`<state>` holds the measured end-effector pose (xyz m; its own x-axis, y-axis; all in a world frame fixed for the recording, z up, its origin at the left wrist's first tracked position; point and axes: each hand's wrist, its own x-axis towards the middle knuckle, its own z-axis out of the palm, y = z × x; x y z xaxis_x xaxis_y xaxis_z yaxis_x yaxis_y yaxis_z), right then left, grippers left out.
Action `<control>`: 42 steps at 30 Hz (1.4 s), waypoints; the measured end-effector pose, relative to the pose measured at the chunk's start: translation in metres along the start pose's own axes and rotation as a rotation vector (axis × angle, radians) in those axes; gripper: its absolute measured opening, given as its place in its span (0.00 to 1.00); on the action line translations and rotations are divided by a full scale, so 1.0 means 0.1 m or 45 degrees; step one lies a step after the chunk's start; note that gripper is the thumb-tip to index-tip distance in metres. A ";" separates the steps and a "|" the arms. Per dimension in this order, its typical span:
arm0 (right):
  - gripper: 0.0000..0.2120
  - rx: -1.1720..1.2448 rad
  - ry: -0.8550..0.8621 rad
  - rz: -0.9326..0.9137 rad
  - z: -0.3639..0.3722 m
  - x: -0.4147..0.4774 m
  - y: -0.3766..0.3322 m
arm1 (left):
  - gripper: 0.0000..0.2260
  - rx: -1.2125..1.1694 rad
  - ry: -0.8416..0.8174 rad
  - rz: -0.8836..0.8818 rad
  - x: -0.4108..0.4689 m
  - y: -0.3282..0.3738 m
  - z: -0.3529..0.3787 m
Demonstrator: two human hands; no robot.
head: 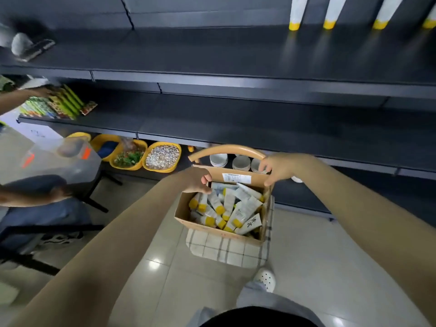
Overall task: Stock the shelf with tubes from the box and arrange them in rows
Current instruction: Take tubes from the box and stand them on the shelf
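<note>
Many tubes (226,206) lie jumbled in the box (207,230) on the checked cushion (224,252); my left hand (197,179) and right hand (280,168) both grip its far rim (one at each corner). Best to steady it, then lift tubes upright to the shelf (236,50), extending the standing row (330,13)

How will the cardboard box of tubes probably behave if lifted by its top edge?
The box is probably fairly heavy: many tubes fill it. Its thin walls may bend where the left hand and right hand hold the rim. Loose tubes would likely slide if it tilts.
</note>
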<state>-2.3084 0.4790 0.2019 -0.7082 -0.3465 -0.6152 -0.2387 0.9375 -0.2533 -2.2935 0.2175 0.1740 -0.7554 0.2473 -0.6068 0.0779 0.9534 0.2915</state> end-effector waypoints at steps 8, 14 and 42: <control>0.22 0.158 -0.097 0.053 0.42 0.75 0.16 | 0.22 -0.129 -0.091 -0.075 0.60 -0.38 0.41; 0.30 0.363 -0.210 0.206 1.02 1.30 0.14 | 0.23 -0.191 -0.215 -0.064 1.15 -0.87 0.89; 0.29 1.272 -0.003 0.832 2.13 2.46 0.30 | 0.22 -1.018 -0.116 -0.363 2.97 -1.81 1.72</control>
<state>-2.3486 0.4152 -0.1162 -0.5022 0.1858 -0.8446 0.7896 0.4968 -0.3602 -2.4206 0.1481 -0.1861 -0.6186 0.0621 -0.7832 -0.6155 0.5813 0.5322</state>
